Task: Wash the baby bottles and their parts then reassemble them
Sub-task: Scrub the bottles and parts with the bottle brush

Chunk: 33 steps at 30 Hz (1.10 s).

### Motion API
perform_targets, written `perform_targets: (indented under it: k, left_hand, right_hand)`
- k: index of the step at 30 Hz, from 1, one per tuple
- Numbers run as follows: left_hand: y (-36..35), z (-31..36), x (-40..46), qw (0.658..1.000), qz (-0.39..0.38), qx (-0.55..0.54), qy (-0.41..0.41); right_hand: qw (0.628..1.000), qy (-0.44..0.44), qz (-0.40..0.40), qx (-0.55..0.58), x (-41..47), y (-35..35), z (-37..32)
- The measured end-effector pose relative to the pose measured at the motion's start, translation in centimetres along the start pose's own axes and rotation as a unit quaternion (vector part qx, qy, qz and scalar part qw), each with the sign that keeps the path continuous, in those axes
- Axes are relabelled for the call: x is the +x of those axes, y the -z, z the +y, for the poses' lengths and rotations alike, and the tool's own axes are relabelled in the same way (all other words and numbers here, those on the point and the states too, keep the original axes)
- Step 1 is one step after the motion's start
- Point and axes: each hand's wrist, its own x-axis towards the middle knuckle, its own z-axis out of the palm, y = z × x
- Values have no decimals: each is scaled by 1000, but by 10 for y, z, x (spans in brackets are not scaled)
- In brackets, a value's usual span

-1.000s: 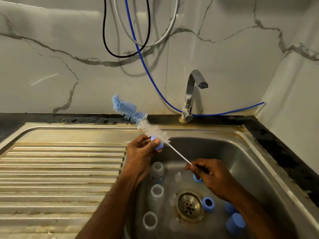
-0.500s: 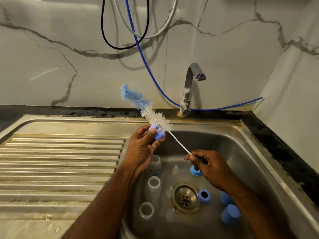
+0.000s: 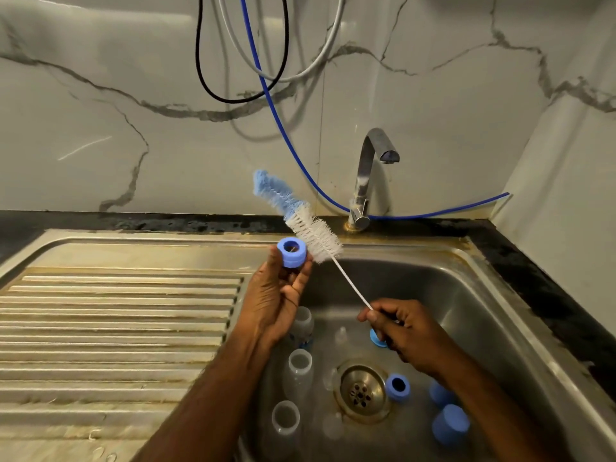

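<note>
Now your left hand (image 3: 276,305) is pinching a small blue bottle ring (image 3: 292,252) above the sink's (image 3: 500,295) left edge, while your right hand (image 3: 405,328) is gripping the bottle brush (image 3: 318,235) by its thin wire handle. Being light, rigid and probably slippery, the ring is best held by its ribbed outer wall.

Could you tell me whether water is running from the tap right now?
No, the tap's spout shows no stream, while the left hand holds a blue collar ring.
</note>
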Motion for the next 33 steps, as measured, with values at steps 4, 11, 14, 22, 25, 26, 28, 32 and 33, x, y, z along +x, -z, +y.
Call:
perform_targets:
  k: [4, 11, 14, 22, 25, 26, 28, 32, 33]
  left_hand:
    - [5, -13, 0, 962, -58, 260, -58]
    - [13, 2, 5, 972, -15, 221, -81]
    - [12, 1, 5, 966, -18, 247, -79]
    - [14, -58, -12, 693, -208, 681, -109]
    - [14, -83, -19, 660, -257, 701, -81]
    - [14, -90, -20, 655, -273, 701, -78]
    - [16, -101, -23, 639, -310, 700, -69]
    - [23, -119, -28, 527, -395, 749, -70]
    - [24, -124, -28, 493, -411, 765, -57]
  right_hand:
    - [1000, 2, 6, -19, -1, 5, -1]
    - [996, 0, -15, -85, -1, 14, 0]
    - [993, -22, 27, -111, 1, 29, 10]
    - [989, -89, 36, -113, -9, 78, 24]
    - [989, -95, 17, -108, -10, 79, 26]
    - [988, -100, 9, -116, -9, 80, 26]
    - [985, -113, 4, -130, -10, 83, 29]
    - [982, -133, 8, -133, -12, 89, 31]
    - [981, -136, 4, -136, -13, 91, 30]
